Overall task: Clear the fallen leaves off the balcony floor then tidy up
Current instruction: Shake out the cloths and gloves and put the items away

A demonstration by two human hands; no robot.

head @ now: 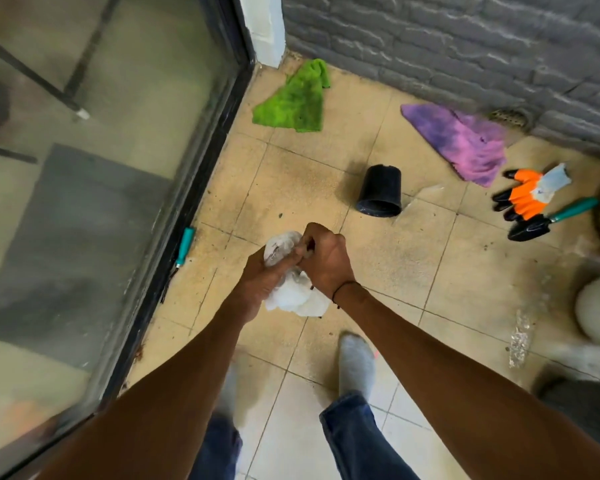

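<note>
Both hands' grip on plastic bag [293, 296]

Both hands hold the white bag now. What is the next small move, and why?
Probably finish closing the bag: the left hand grips its neck and the right hand pinches the top, as if twisting or knotting. After that, the loose things wait on the floor: black pot on its side, green cloth, purple cloth.

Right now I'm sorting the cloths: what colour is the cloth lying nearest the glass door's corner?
Bright green cloth, clearest in the head view.
</note>
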